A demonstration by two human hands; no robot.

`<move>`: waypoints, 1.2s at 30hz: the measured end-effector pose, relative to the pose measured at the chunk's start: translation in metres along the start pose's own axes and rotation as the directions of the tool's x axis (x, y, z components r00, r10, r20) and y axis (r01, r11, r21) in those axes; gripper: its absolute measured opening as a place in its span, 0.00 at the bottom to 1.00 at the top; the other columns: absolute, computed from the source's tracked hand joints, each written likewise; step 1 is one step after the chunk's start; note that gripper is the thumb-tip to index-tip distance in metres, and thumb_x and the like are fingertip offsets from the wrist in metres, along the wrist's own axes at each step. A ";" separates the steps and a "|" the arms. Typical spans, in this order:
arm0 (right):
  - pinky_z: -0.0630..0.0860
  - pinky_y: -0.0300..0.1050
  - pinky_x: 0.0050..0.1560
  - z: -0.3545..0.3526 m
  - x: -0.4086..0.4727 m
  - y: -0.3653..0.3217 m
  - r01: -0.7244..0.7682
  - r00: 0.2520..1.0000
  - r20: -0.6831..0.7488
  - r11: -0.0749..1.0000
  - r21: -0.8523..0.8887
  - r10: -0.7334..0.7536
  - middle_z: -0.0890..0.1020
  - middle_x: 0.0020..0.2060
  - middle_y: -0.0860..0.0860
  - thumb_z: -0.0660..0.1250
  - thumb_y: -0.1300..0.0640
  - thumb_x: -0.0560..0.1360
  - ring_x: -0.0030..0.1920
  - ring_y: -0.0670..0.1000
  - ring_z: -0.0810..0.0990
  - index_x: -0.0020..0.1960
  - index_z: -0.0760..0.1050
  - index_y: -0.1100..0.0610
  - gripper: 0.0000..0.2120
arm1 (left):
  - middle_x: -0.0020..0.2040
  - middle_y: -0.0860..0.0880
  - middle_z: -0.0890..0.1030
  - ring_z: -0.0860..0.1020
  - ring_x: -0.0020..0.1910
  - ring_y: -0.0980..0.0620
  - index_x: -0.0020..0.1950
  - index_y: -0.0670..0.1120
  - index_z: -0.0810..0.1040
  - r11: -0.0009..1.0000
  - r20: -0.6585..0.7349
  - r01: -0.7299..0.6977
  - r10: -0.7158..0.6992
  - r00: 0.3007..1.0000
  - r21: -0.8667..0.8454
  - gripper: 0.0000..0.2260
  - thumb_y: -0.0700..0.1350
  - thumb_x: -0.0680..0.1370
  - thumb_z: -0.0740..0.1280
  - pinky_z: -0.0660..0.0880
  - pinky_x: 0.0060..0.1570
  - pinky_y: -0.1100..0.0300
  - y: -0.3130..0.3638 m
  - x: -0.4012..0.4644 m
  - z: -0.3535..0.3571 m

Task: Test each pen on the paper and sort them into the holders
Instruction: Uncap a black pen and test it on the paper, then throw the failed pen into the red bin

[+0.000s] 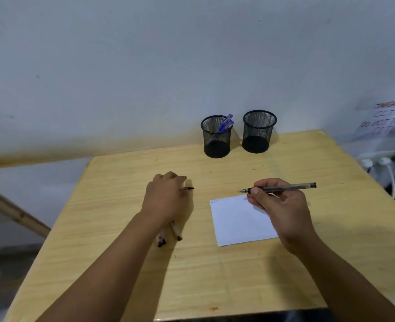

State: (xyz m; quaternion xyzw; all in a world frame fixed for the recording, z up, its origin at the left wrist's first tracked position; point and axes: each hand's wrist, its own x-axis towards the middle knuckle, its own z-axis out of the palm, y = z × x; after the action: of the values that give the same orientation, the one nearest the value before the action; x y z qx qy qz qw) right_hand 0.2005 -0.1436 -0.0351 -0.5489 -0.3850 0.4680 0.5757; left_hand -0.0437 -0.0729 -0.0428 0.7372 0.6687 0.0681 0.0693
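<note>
A wooden table is seen under dim, even indoor light with a cool bluish cast on the wall. No glare is recorded. Short, soft shadows are thrown just beside the left hand and under the right hand, on the paper. Wide-angle distortion is evident, the table's edges being splayed outward. Softness and smear are noted at the corners, and the lettering on a notice at far right is blurred.
</note>
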 end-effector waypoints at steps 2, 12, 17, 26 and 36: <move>0.81 0.52 0.54 -0.004 -0.003 -0.002 -0.008 1.000 0.003 1.000 0.013 0.008 0.87 0.40 0.56 0.73 0.65 0.73 0.45 0.56 0.87 0.48 0.81 0.59 0.05 | 0.64 0.52 0.76 0.71 0.60 0.44 0.65 0.56 0.77 0.999 0.021 0.026 -0.027 0.999 0.028 0.15 0.51 0.79 0.60 0.67 0.56 0.52 0.001 0.003 -0.001; 0.82 0.49 0.48 -0.019 -0.009 -0.012 0.040 0.999 -0.032 0.998 0.052 -0.039 0.87 0.38 0.57 0.74 0.66 0.71 0.43 0.58 0.86 0.46 0.81 0.59 0.05 | 0.47 0.63 0.82 0.77 0.49 0.59 0.53 0.60 0.79 0.938 -0.090 0.008 -0.042 0.995 -0.347 0.05 0.53 0.79 0.66 0.70 0.50 0.59 0.035 -0.020 -0.010; 0.83 0.51 0.49 -0.020 -0.011 -0.018 0.078 0.996 -0.036 0.997 -0.003 -0.079 0.87 0.38 0.54 0.74 0.65 0.71 0.41 0.54 0.87 0.45 0.81 0.58 0.05 | 0.42 0.66 0.82 0.77 0.44 0.64 0.48 0.58 0.83 0.774 -0.103 -0.098 0.043 0.994 -0.626 0.05 0.49 0.75 0.73 0.70 0.40 0.67 0.068 -0.044 -0.015; 0.82 0.42 0.43 -0.037 -0.014 -0.017 0.163 0.986 0.039 0.985 -0.055 -0.161 0.86 0.36 0.54 0.74 0.66 0.71 0.39 0.52 0.86 0.45 0.81 0.59 0.06 | 0.41 0.66 0.83 0.78 0.44 0.62 0.41 0.61 0.82 0.704 -0.101 -0.153 0.115 0.988 -0.694 0.09 0.45 0.71 0.76 0.70 0.43 0.73 0.104 -0.049 -0.013; 0.79 0.37 0.39 -0.063 -0.022 -0.008 0.162 0.986 0.047 0.987 -0.009 -0.162 0.87 0.37 0.55 0.74 0.70 0.69 0.38 0.51 0.85 0.44 0.83 0.62 0.07 | 0.41 0.61 0.84 0.81 0.45 0.63 0.42 0.53 0.86 0.626 -0.051 -0.150 0.173 0.984 -0.765 0.07 0.41 0.71 0.77 0.72 0.46 0.72 0.136 -0.054 -0.008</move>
State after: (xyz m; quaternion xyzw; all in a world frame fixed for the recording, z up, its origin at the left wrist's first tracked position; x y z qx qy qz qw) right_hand 0.2563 -0.1819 -0.0318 -0.5085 -0.4447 0.4298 0.5990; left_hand 0.0823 -0.1392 -0.0087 0.6962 0.5071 0.3403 0.3773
